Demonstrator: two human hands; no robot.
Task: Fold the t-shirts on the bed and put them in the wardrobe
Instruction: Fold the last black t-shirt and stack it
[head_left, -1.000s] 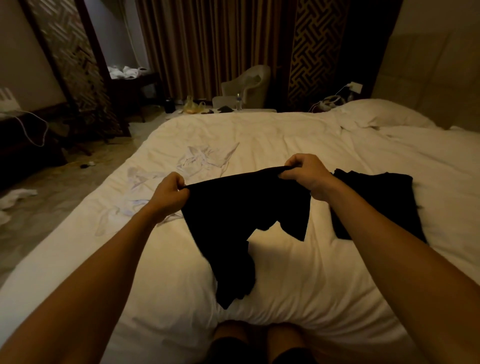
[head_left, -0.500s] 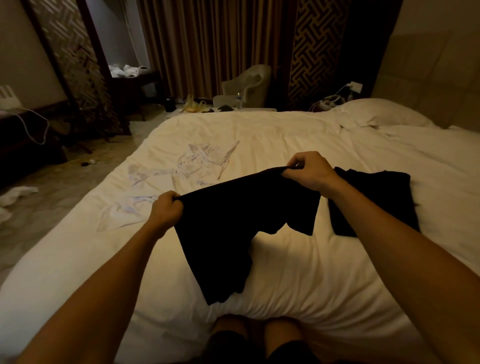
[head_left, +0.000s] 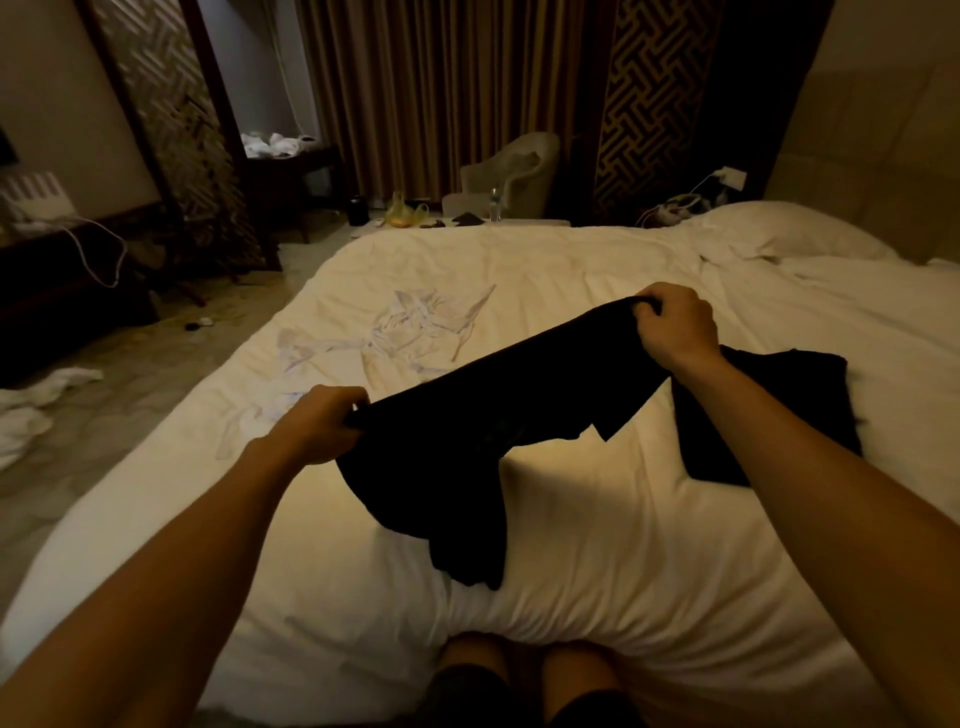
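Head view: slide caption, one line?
Left hand and right hand grip a black t-shirt over the bed; a second black t-shirt and a crumpled white garment lie on it.

Beige armchair (head_left: 511, 171) before brown curtains (head_left: 441, 88); white pillow (head_left: 779, 228) at right; white cloths (head_left: 31, 410) on floor left

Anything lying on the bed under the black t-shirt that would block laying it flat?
Nothing visible: bare sheet below the black t-shirt. Another dark shirt lies to its right, a white shirt beyond the left hand.
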